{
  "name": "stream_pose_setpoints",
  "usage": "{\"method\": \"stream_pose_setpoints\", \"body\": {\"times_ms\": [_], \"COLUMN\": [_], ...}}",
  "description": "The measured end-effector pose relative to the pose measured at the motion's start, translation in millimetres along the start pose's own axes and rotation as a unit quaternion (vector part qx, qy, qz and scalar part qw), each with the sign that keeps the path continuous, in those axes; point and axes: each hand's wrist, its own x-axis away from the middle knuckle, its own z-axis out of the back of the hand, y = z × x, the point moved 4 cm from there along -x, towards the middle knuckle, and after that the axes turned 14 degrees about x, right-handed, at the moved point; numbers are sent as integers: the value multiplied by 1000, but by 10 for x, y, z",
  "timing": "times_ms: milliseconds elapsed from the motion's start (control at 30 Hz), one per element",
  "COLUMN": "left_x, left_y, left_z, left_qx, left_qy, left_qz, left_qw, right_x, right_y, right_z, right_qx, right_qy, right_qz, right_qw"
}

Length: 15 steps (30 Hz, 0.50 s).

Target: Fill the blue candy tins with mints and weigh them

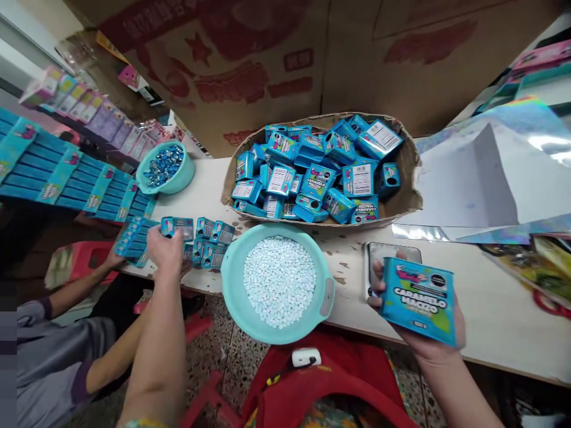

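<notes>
My right hand is closed round a blue candy box marked "Caramelo Macizo", its printed front facing up, at the right of the table. Over on the left, my left hand reaches across and grips a small blue candy box by its near end. Beside that hand, several more blue boxes stand stacked near the table's front edge. Between my hands is a turquoise basin of small white tablet-like candies. A phone lies partly behind my right hand.
A torn cardboard tray full of blue boxes stands behind the basin. At the left are a bowl of blue wrapped pieces and rows of packed boxes. A co-worker's arm is near them. Shiny sheets lie right.
</notes>
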Motion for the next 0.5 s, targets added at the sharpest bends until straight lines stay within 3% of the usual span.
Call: {"method": "stream_pose_setpoints", "body": {"times_ms": [133,300,400,500], "left_x": [-584,-859,-812,-310], "left_y": [-385,-581,-546,-413], "left_z": [-451,-990,-1016,-842], "left_qx": [35,99,109,125], "left_qy": [-10,-68,-46,-13], "left_qz": [60,95,75,11], "left_qw": [998,988,990,992], "right_x": [-84,-140,-162,-211], "right_y": [226,421,518,615], "right_z": [-58,-46,-20,-3], "right_qx": [-30,-13,-6,17], "right_qy": [-41,-35,-22,6], "right_qz": [-33,-46,-43,-36], "right_qw": [998,998,999,999]}}
